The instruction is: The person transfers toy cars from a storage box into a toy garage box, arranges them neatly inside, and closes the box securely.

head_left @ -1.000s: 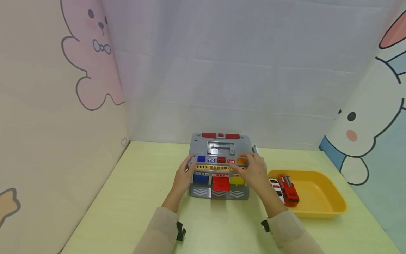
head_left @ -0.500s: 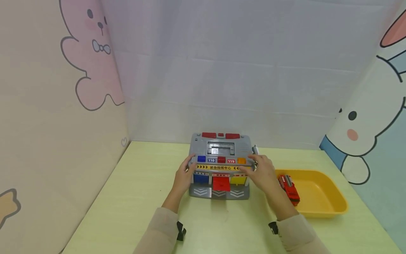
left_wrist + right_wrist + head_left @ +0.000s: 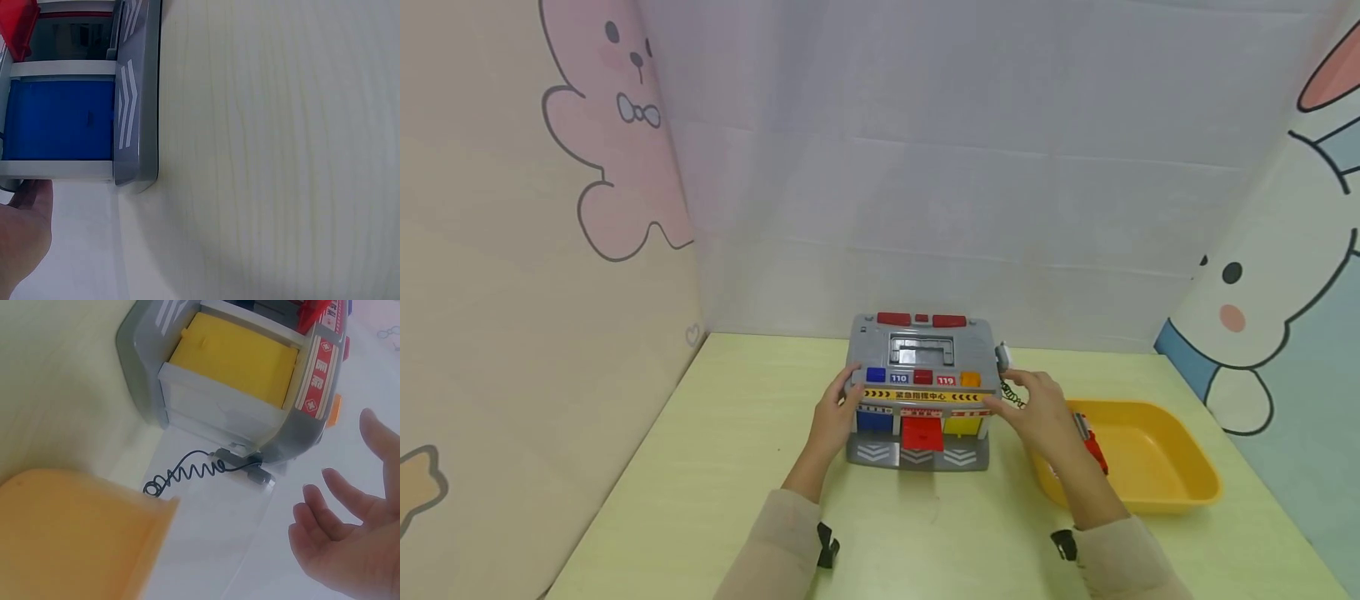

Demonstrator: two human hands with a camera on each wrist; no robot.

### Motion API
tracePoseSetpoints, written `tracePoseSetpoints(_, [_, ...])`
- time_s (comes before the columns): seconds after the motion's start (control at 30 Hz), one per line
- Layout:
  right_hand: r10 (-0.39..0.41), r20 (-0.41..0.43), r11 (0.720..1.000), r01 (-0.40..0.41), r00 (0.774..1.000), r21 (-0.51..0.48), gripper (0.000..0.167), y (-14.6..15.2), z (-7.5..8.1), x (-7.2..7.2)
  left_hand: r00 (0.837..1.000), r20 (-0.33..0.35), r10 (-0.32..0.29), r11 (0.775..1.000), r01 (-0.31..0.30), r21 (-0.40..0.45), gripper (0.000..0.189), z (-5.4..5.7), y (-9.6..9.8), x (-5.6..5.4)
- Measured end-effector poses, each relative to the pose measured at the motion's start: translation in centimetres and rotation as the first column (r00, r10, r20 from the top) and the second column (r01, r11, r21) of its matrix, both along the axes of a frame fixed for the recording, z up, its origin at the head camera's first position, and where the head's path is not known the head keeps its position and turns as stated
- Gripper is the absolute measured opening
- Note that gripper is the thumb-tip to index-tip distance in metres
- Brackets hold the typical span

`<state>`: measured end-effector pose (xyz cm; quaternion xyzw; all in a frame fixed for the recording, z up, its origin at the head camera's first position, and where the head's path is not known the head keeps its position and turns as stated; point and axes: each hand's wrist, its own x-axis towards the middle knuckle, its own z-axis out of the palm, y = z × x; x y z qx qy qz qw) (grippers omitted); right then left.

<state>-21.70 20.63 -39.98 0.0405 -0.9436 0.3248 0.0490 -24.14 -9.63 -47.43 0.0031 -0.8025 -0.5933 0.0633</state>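
Observation:
A grey toy emergency station (image 3: pixel 922 396) stands on the table, with a blue door, a raised red door and a yellow door across its front. My left hand (image 3: pixel 833 417) holds its left front corner, thumb at the front and fingers along the side. In the left wrist view part of that hand (image 3: pixel 25 234) shows beside the blue door (image 3: pixel 59 119). My right hand (image 3: pixel 1037 417) is just off the right side, fingers spread and empty. Near it, a small grey handset (image 3: pixel 244 465) hangs on a coiled black cord (image 3: pixel 187 475) at the station's right wall.
A yellow tray (image 3: pixel 1157 467) stands to the right of the station, partly behind my right forearm. Inside it is a red toy fire truck (image 3: pixel 1093 450), half covered by the arm. A white curtain (image 3: pixel 925 208) hangs behind the table.
My right hand has moved right, off the station's roof edge and past its side, uncovering the orange button and the coiled cord. My left hand stays where it was.

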Motion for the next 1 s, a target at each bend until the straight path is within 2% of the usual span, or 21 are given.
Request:
tracePoseSetpoints(0.13, [0.002,0.005,1.0,-0.002,1.0,0.01,0.073,0.8,-0.1,0.3,1.0,-0.005,0.001,1.0,-0.001,0.003,0.046,0.0,0.0,0.0])
tracePoseSetpoints(0.33, [0.017,-0.01,0.999,-0.017,1.0,0.049,0.063,2.5,-0.3,0.7,1.0,-0.003,-0.007,1.0,0.007,-0.003,0.047,-0.2,0.0,-0.1])
tracePoseSetpoints(0.5, [0.024,-0.006,0.998,-0.024,1.0,0.06,0.063,3.6,-0.5,0.9,1.0,-0.005,-0.005,1.0,0.005,0.002,0.046,-0.1,0.0,-0.1])
tracePoseSetpoints(1.0, [-0.033,0.05,0.996,0.028,0.998,0.09,0.066,6.5,-1.5,1.3,1.0,-0.008,-0.013,1.0,0.013,0.008,0.047,-0.4,-0.1,-0.2])
